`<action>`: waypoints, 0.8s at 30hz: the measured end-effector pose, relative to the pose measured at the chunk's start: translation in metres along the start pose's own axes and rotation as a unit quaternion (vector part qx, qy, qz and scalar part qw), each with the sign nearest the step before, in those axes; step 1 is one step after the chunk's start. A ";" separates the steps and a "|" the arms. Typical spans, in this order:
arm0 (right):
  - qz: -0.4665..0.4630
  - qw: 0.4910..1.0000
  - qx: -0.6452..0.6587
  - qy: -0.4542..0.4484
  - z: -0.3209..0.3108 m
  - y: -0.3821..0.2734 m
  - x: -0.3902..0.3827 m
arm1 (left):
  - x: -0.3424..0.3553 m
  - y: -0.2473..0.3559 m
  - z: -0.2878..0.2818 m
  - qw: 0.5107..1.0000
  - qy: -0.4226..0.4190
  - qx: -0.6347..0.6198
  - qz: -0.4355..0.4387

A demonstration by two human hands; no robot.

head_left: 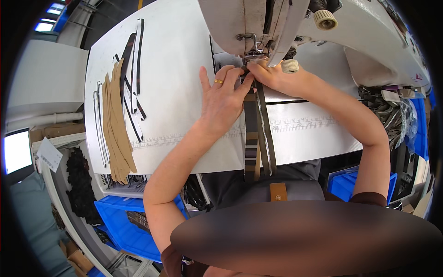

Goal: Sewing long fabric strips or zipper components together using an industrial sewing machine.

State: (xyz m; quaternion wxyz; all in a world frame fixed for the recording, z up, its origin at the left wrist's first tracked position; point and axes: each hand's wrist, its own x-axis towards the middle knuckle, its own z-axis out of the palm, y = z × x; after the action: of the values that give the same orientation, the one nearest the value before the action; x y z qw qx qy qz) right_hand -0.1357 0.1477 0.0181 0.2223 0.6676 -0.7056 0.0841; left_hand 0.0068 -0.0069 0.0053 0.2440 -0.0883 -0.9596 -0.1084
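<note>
A white sewing machine (258,18) stands over the table, its presser foot (253,56) right above my fingertips. From under the foot a dark zipper with metal teeth (264,134) runs toward me and hangs over the front edge. Alongside it on the left lies a striped brown and black fabric strip (250,138). My left hand (225,94), with a ring on one finger, pinches the fabric strip by the foot, its little finger sticking out. Closed on the zipper's upper end is my right hand (279,77); its fingertips are partly hidden.
Tan fabric strips (116,124) and narrow black-and-white strips (134,69) lie on the white table (180,51) at left. A printed ruler scale (304,123) crosses the table. Blue bins (124,231) stand below. Bundled dark strips (385,111) sit at far right.
</note>
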 end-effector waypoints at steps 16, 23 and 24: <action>0.188 0.979 0.043 0.059 -0.010 0.003 -0.022 | -0.002 0.001 0.005 0.999 -0.014 0.049 -0.017; 0.192 0.971 0.135 0.050 0.010 0.007 -0.016 | 0.000 0.000 0.005 0.999 -0.005 0.034 -0.014; 0.137 0.978 0.133 0.088 0.016 0.011 -0.014 | 0.000 0.001 0.005 0.999 -0.007 0.031 -0.014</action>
State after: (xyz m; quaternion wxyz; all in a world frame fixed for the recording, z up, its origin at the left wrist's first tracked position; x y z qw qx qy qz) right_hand -0.1492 0.1544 0.0001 0.1787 0.5781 -0.7507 0.2653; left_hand 0.0046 -0.0048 0.0018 0.2385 -0.0681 -0.9654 -0.0812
